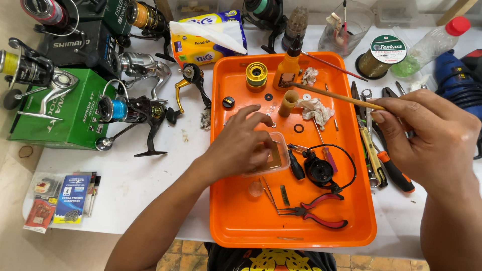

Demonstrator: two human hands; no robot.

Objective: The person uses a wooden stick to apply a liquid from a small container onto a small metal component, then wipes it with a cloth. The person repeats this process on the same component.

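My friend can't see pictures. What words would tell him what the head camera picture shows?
A person's left hand rests in a small clear plastic tub on an orange tray, while the right hand holds a thin wooden brush. The tray holds red-handled pliers, a gold spool and small parts; fishing reels lie left.

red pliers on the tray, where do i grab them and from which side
Grip the red pliers by the two red handles, coming from above on the right. The handles splay open toward the tray's right side with bare tray around them; the thin jaws point left.
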